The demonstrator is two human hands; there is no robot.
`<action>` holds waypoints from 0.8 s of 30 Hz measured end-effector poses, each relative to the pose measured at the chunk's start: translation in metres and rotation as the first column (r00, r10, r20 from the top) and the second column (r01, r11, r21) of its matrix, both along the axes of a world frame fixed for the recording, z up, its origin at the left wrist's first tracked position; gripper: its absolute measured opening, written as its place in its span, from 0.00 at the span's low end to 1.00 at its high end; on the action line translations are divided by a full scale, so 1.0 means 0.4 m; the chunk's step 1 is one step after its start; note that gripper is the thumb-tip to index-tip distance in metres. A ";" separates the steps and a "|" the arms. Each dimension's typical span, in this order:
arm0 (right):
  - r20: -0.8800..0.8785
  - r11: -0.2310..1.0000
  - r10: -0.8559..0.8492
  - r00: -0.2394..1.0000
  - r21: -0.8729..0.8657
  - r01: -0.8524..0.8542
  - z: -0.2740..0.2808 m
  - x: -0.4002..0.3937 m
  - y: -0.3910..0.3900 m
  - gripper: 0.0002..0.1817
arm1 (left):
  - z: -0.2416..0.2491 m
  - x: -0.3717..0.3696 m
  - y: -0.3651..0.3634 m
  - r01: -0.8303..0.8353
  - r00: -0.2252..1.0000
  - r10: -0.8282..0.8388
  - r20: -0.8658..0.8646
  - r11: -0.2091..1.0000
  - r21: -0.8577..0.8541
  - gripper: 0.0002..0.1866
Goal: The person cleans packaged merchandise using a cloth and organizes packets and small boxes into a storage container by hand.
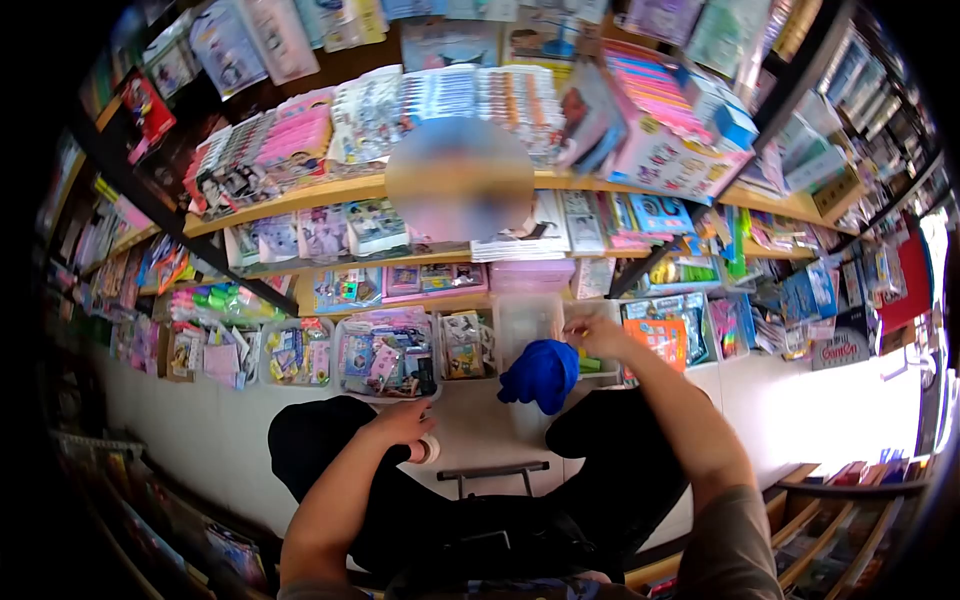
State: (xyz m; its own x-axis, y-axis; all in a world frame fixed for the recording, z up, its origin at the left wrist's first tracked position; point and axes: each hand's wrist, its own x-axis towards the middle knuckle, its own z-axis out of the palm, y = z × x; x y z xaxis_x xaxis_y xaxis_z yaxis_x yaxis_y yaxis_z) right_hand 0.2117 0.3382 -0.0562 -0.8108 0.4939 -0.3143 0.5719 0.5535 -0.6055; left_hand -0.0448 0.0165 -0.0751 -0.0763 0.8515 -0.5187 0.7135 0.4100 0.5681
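My right hand [592, 335] reaches over the clear plastic bins at the front of the low shelf; its fingers are bent and what they hold, if anything, is too small to name. Just below it a bundled blue cloth [542, 376] lies at a clear bin [522, 312]. My left hand [402, 424] is near my left knee, beside a bin of packaged small goods [387, 350]. A roll of pale tape [428, 449] shows right at its fingers, which are curled toward it.
Wooden shelves [350, 188] hold packets, booklets and boxes. More bins stand along the floor, one with orange packages [656, 343]. A dark metal bar [493, 470] stands between my knees. Slatted racks [840, 520] are at the lower right.
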 end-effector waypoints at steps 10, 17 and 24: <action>0.415 0.998 0.035 0.909 0.025 -0.050 -0.332 0.049 -0.253 0.24 | 0.023 -0.017 -0.014 -0.004 0.999 0.006 0.034 0.998 -0.060 0.23; 0.386 0.986 -0.119 0.915 0.151 0.065 -0.208 0.054 -0.228 0.21 | 0.012 0.005 0.000 0.016 0.999 -0.015 0.036 0.999 -0.030 0.24; 0.279 0.992 -0.117 0.953 -0.014 0.126 -0.306 0.070 -0.202 0.24 | 0.021 0.007 0.010 0.032 0.999 -0.032 0.002 0.997 -0.076 0.24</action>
State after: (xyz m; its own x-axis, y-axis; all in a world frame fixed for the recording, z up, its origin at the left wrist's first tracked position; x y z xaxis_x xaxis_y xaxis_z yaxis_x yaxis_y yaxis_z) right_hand 0.2397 0.2572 -0.1787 -0.6238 0.5696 -0.5352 0.7816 0.4526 -0.4292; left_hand -0.0421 0.0206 -0.0669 -0.0494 0.8117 -0.5820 0.7265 0.4291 0.5367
